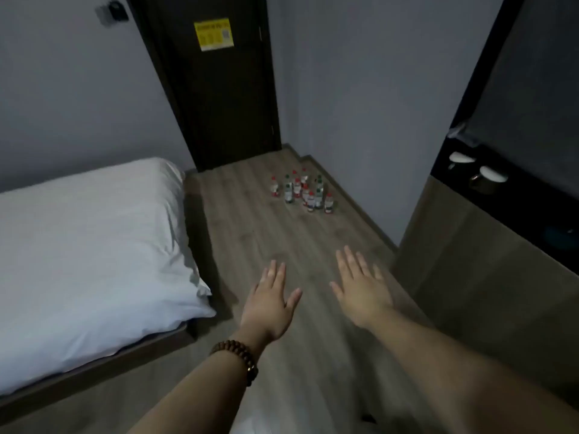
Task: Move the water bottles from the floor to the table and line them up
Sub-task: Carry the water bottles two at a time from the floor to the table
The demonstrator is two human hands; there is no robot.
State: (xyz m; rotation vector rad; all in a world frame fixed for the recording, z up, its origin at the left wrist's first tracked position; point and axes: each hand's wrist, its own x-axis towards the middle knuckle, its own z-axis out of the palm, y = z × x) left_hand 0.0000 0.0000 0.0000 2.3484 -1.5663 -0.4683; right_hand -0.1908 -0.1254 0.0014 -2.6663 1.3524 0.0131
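A white-sheeted bed [87, 245] fills the left of a dim room, with a strip of wood-look floor [282, 239] running between it and a dark door [216, 98] at the far end. A black ledge [517, 214] is set into the unit on the right and carries two lidded cups [488, 178]; whether this is the table meant cannot be told. The water bottles [302, 192], red- and green-capped, stand packed in a tight cluster on the floor near the far corner, just beside the skirting and well apart from the person. The left hand [269, 300] and right hand [362, 291] are stretched forward palms down, fingers straight and spread, grasping nothing. A bead bracelet [241, 355] circles the left wrist. None of the bottles has been lifted yet. The main risk is the crowding: fingers reaching into the middle of the group could knock neighbours over and send them rolling toward the door or under the bed. Taking too many in one trip could mean a drop. If the ledge is the target, the cups narrow the room for a row.
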